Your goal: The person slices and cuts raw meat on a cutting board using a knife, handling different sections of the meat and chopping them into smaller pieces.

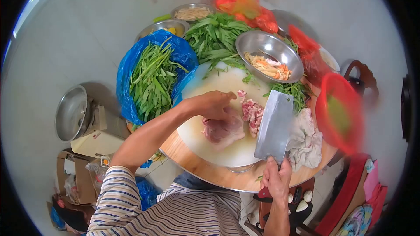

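My right hand (278, 178) is closed round the handle of a cleaver (274, 124). The wide blade points away from me, over the right part of a round white cutting board (192, 142). On the board, my left hand (214, 105) rests on a piece of raw meat (223, 131), its fingers bent over the meat's far edge; whether they grip it I cannot tell. A small heap of cut meat (252, 116) lies between that piece and the blade.
Leafy greens fill a blue plastic bag (124, 83), and more greens (216, 35) lie behind the board. A metal bowl (245, 43) holds shredded food. To the right are a crumpled cloth (305, 140) and a red basket (358, 122). The wooden table's edge (210, 177) is near me.
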